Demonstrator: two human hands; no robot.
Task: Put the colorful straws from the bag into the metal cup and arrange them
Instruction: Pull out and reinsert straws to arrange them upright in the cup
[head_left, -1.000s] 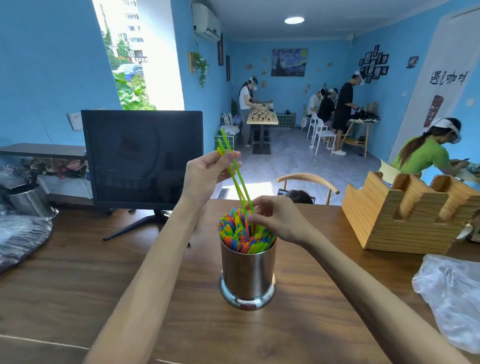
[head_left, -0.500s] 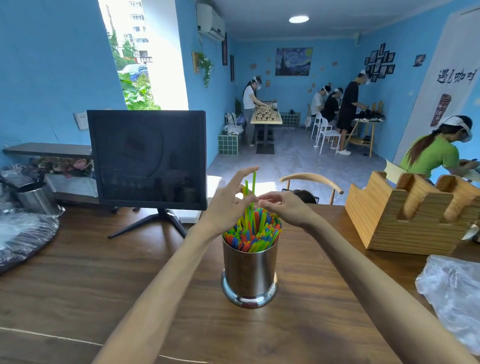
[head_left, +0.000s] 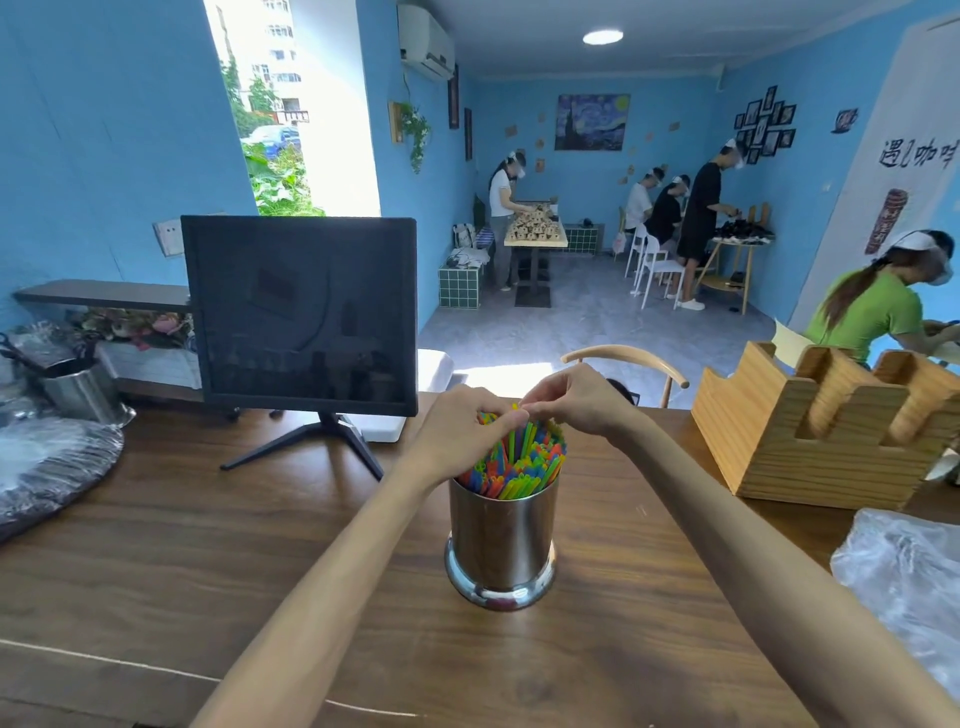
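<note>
While both hands fuss at the tips, the cup (head_left: 501, 540) stands packed with straws (head_left: 519, 465).
Left hand (head_left: 457, 441) and right hand (head_left: 576, 402) curl, pinching straw tops; filling looks done, tidying remains; bag (head_left: 906, 577) lies at the table's right edge.

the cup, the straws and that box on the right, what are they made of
Metal cup: looks like polished steel, mirror-like reflections.
Straws: likely plastic, bright glossy colours.
Box: light wood, grain lines visible, seemingly unpainted.
</note>
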